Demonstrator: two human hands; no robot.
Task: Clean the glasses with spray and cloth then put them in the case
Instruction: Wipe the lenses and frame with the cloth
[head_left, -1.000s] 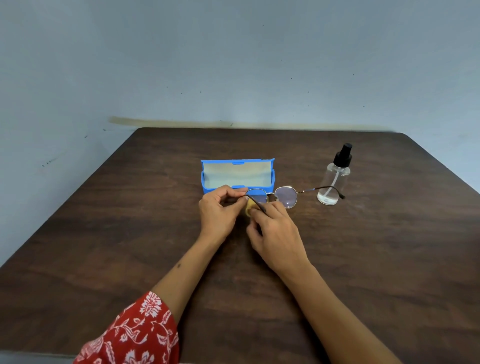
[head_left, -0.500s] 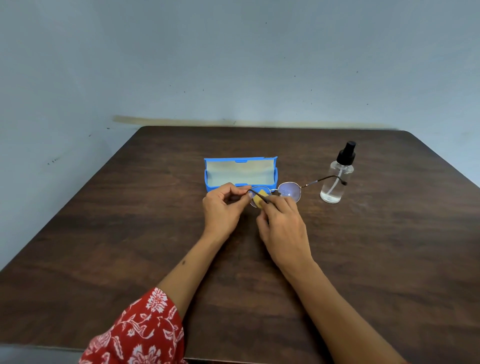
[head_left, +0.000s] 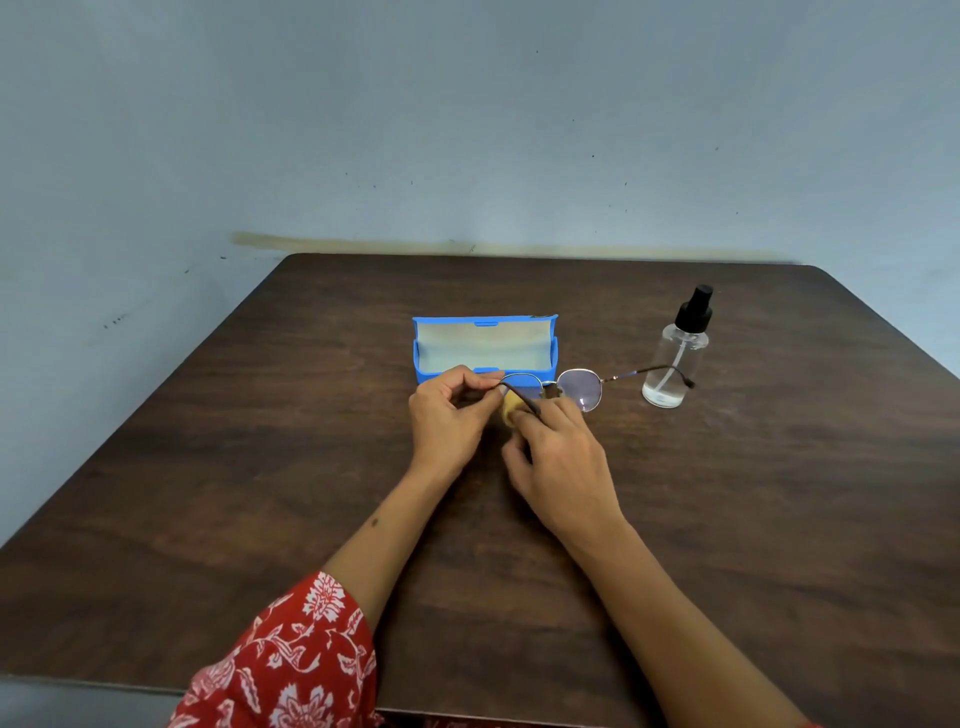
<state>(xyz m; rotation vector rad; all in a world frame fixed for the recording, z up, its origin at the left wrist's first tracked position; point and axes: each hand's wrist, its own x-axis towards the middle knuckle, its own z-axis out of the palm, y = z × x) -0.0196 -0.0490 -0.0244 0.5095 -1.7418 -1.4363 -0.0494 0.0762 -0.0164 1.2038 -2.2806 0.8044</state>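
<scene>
Blue plastic glasses case (head_left: 485, 364) lined pale cream, yellow cloth wad (head_left: 511, 405), black-capped clear spray bottle (head_left: 675, 358), red white-flowered sleeve (head_left: 291, 660), dark brown wood-grain table (head_left: 727, 519).

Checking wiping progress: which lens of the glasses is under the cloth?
The lens beside the left hand, where the yellow cloth sits; the other lens, toward the spray bottle, is bare.

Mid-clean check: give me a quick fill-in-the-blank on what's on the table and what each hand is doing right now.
1. The blue case behind the hands has its lid ____.
2. The right hand presses a ____ cloth against the glasses.
3. The left hand pinches the glasses' ____.
4. The spray bottle has a ____ pump top.

Missing words: open; yellow; frame; black
</scene>
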